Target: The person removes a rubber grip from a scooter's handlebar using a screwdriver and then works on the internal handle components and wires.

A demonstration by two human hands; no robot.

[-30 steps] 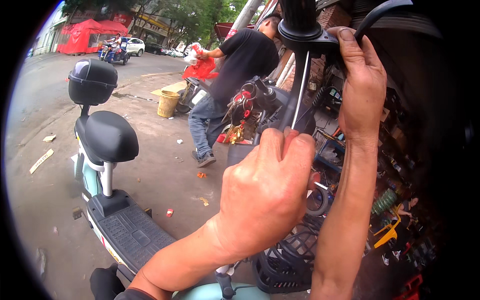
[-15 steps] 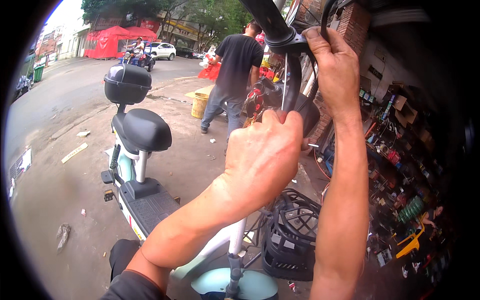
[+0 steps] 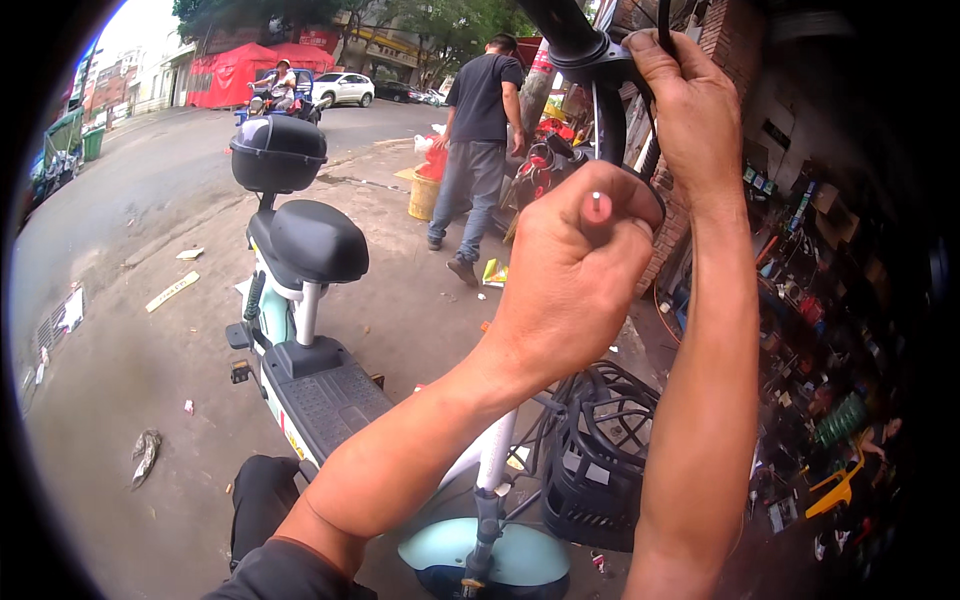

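Observation:
My left hand point(image 3: 575, 265) is closed round a red-handled tool point(image 3: 597, 209), its end turned toward the camera, just below a black handlebar assembly point(image 3: 572, 48). A thin metal shaft point(image 3: 599, 128) runs up from behind that fist to the underside of the assembly. My right hand point(image 3: 690, 125) grips the black bracket at the assembly's right, thumb on top, beside a black cable. Underneath my forearms are a white front tube point(image 3: 496, 448), a pale mint mudguard point(image 3: 530, 550) and a black basket point(image 3: 590, 510).
A mint-and-white scooter with a black seat point(image 3: 312, 235) and top box point(image 3: 277, 150) stands at left. A person point(image 3: 475, 125) in dark clothes is beside a yellow bucket point(image 3: 423, 198). A rider point(image 3: 282, 90) is on the street. Tools and parts clutter the right, near a brick wall.
My left fist has risen and twisted, bringing the red handle's end into sight. The person in dark clothes has shifted, their red bundle now lower. The view has swung, moving the scooter rightward in the picture.

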